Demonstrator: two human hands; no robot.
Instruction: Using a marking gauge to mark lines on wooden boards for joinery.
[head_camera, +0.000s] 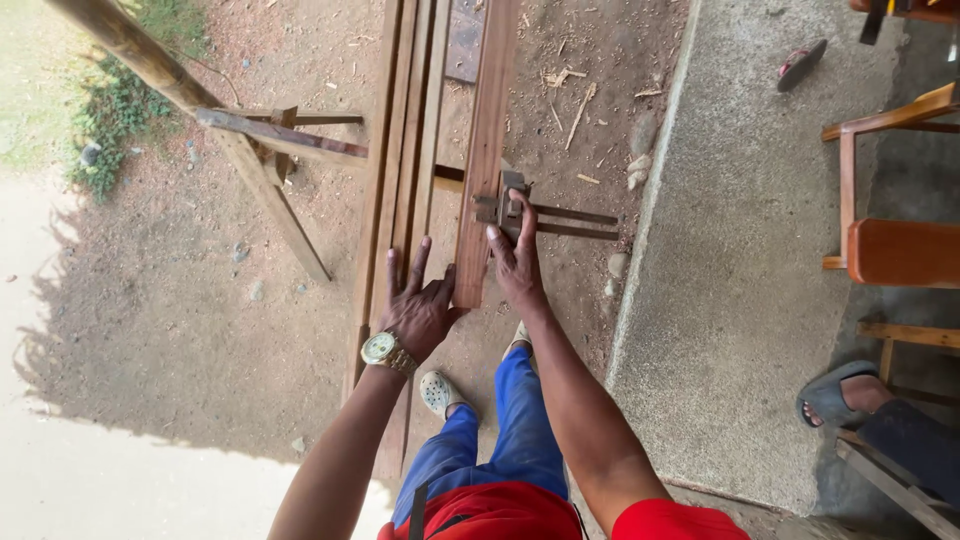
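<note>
On the near end of the stacked boards (400, 170), a reddish-brown plank (484, 150) runs straight away from the person, its long axis pointing up the head view and its near end cut square between the two hands. The left hand (418, 305) lies flat and spread, fingers splayed over the boards and its thumb side against the plank's near left corner; it grips nothing. The right hand (517, 260) lies just to the right of the plank's edge, its fingers stretched forward and curled over a wooden marking gauge (512, 207) that is pressed to that edge. The gauge's thin rods stick out to the right. Both hands are at the near end, the right further forward. The plank looks smooth, narrow, straight and evenly dark.
</note>
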